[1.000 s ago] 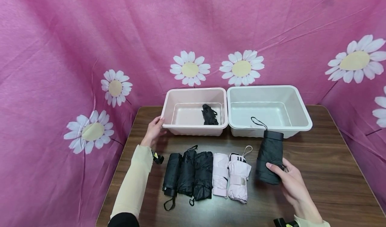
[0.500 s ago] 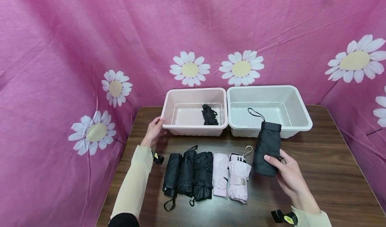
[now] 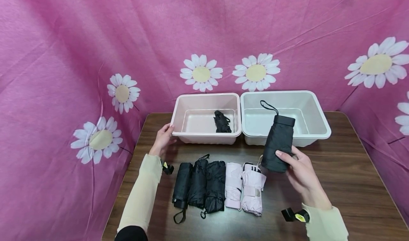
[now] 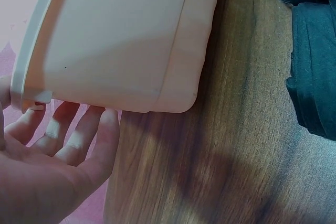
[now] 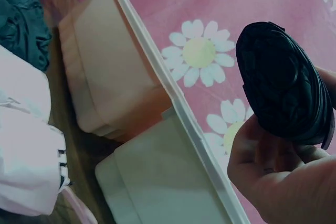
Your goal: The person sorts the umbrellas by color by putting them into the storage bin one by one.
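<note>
**Black umbrella lifted, held in front of the white bin**

My right hand (image 3: 298, 170) gripped a folded black umbrella (image 3: 278, 143), fingers and thumb curled round its lower end. It was clear of the table (image 3: 345, 184), tilted with its capped end and wrist loop pointing away from me, in front of the near wall of the white bin (image 3: 319, 127). From the right wrist view I saw only its round butt end (image 5: 283, 80) against my palm.

My left hand (image 3: 163, 138) lay with relaxed, nearly straight fingers against the left end of the pink bin (image 3: 179, 116), touching it without gripping; the left wrist view showed the fingers (image 4: 79, 135) just under the rim.

Judgement: the step in hand was the carry, pick-up done, release not yet. The next move seemed to call for taking the umbrella over a bin rim and lowering it before letting go, with the loop kept off the edge.

Containers: the pink bin held one black umbrella (image 3: 222, 122), lying at its right side. The white bin, touching it on the right, showed nothing inside.

On the near table lay a row: three black umbrellas (image 3: 199, 186) at left, two pink umbrellas (image 3: 244, 189) just beside them.
</note>
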A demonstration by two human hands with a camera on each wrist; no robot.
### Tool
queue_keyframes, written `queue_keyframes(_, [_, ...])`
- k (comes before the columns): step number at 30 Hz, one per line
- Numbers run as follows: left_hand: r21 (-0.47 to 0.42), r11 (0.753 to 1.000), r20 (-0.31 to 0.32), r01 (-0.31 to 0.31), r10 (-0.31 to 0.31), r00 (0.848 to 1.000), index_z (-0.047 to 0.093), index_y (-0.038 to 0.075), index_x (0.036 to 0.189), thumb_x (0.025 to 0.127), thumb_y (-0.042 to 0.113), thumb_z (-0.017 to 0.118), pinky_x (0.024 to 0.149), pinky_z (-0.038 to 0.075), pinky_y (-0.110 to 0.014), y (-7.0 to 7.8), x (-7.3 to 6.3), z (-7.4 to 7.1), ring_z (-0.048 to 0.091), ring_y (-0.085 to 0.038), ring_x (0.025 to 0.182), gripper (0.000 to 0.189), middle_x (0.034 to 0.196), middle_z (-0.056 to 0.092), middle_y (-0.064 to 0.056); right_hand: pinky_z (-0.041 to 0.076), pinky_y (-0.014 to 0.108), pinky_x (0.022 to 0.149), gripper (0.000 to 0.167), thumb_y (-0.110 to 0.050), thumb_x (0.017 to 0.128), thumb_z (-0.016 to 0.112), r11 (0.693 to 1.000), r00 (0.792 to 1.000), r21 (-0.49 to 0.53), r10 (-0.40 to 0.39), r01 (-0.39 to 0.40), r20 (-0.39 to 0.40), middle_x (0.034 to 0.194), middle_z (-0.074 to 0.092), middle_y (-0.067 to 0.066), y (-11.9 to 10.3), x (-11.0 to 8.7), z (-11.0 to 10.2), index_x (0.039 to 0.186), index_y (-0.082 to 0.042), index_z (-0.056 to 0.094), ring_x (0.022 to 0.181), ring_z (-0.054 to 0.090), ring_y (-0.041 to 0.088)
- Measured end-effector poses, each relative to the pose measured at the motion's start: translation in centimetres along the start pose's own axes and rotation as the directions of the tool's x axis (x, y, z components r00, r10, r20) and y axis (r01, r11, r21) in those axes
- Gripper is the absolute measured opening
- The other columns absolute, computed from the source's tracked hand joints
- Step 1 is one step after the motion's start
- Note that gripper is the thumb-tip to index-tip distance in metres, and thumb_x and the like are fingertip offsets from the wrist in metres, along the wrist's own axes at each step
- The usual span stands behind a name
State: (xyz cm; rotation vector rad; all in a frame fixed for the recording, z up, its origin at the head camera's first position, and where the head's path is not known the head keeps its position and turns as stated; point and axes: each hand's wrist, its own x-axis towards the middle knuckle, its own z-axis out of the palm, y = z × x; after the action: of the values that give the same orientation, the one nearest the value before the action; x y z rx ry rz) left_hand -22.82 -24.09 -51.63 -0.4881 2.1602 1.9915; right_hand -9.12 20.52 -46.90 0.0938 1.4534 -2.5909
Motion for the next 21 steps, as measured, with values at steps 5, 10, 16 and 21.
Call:
queue_keyframes(5, [0.011, 1.000, -0.008, 0.003, -0.003, 1.000, 0.046, 0.010, 0.141, 0.102, 0.032, 0.048, 0.093, 0.051, -0.048, 0.0, 0.1, 0.0, 0.051, -0.012, 0.090, 0.045, 0.128, 0.049, -0.022, 0.057, 0.023, 0.076, 0.032, 0.005, 0.095, 0.051, 0.999, 0.999, 0.030, -0.027, 0.027, 0.019, 0.106, 0.069, -0.001, -0.3, 1.0, 0.5, 0.115, -0.015, 0.066, 0.092, 0.067, 0.008])
queue_keyframes(10, [-0.011, 1.000, 0.006, 0.026, -0.026, 1.000, 0.045, 0.008, 0.142, 0.101, 0.030, 0.049, 0.082, 0.054, -0.038, 0.3, -0.1, -0.1, 0.052, -0.014, 0.091, 0.047, 0.120, 0.052, -0.016, 0.056, 0.022, 0.078, 0.030, 0.005, 0.094, 0.053, 0.999, 1.000, 0.052, -0.016, 0.015, 0.016, 0.107, 0.067, -0.001, -0.6, 1.8, 1.0, 0.114, -0.014, 0.066, 0.093, 0.066, 0.008])
queue_keyframes(16, [0.003, 0.999, 0.023, 0.043, -0.043, 0.999, 0.042, 0.004, 0.144, 0.102, 0.025, 0.046, 0.081, 0.053, -0.038, 1.8, -1.4, 0.3, 0.053, -0.020, 0.098, 0.046, 0.122, 0.051, -0.017, 0.056, 0.022, 0.080, 0.030, 0.005, 0.094, 0.054, 0.998, 1.000, 0.069, -0.005, 0.004, 0.018, 0.110, 0.065, -0.001, -1.0, 2.7, 1.7, 0.114, -0.014, 0.065, 0.094, 0.067, 0.009])
queue_keyframes(21, [0.005, 1.000, 0.025, 0.030, -0.030, 0.999, 0.042, 0.005, 0.144, 0.102, 0.026, 0.046, 0.079, 0.054, -0.035, 1.6, -1.2, 0.1, 0.054, -0.017, 0.095, 0.047, 0.130, 0.048, -0.023, 0.055, 0.020, 0.079, 0.029, 0.004, 0.093, 0.057, 0.999, 1.000, 0.033, -0.010, 0.011, -0.005, 0.106, 0.068, -0.002, -1.3, 3.7, 2.4, 0.112, -0.016, 0.067, 0.091, 0.067, 0.007])
